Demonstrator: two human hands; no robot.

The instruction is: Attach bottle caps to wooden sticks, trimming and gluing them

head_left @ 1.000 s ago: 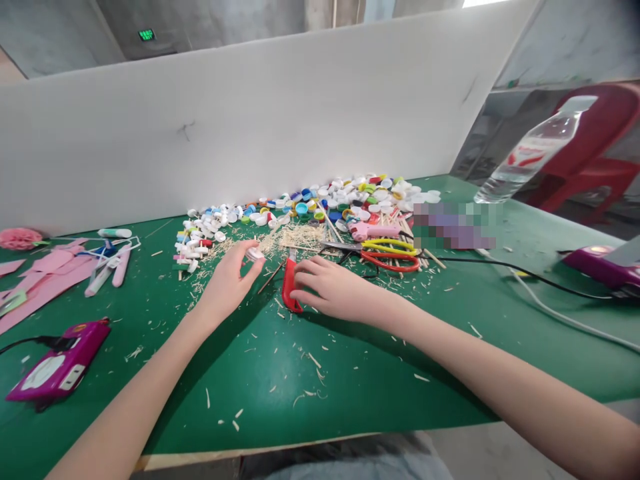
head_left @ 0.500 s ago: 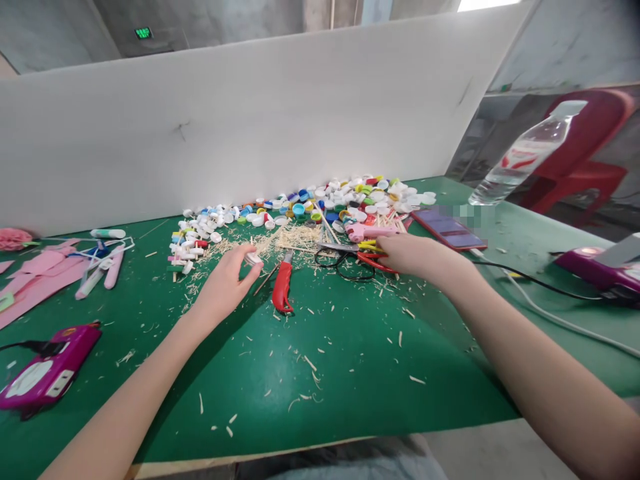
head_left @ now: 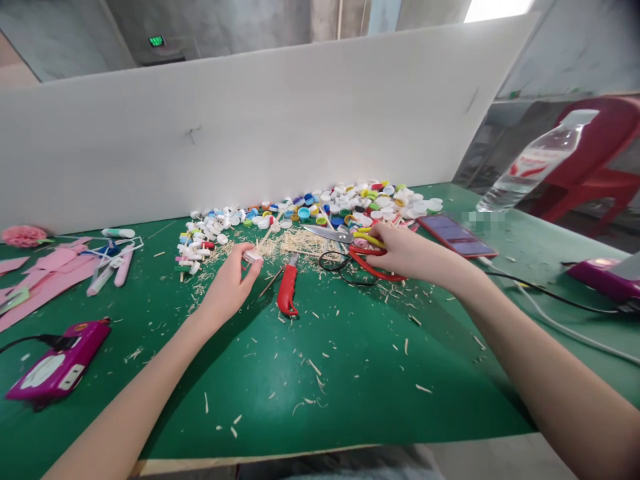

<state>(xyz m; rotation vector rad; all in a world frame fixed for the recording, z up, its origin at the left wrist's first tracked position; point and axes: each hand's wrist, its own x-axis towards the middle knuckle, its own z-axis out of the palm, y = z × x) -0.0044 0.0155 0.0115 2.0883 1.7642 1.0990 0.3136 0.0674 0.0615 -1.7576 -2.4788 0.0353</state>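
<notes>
Between thumb and fingers, my left hand (head_left: pixel 235 273) pinches a small white bottle cap (head_left: pixel 253 256) with a thin wooden stick standing out of it. My right hand (head_left: pixel 395 250) is closed on the scissors (head_left: pixel 330 233), which have red and yellow handles and point left above the wood shavings. A red-handled knife (head_left: pixel 287 290) lies on the green table (head_left: pixel 350 393) between my hands. Beside it is a thin dark stick (head_left: pixel 270 283). Black-rimmed glasses or a looped black cord (head_left: pixel 345 268) rests below the scissors.
Many coloured caps (head_left: pixel 304 214) lie along the white board (head_left: pixel 250 133). Pink paper (head_left: pixel 45 280) and a purple power strip (head_left: pixel 63 367) are at the left. At the right are a phone (head_left: pixel 457 236), cables, a tilted water bottle (head_left: pixel 540 160) and a second purple strip (head_left: pixel 605 280).
My right hand has lifted the scissors off the pile and brought them slightly left, uncovering more of the blades. My left hand keeps its pinch on the cap. The view has shifted slightly.
</notes>
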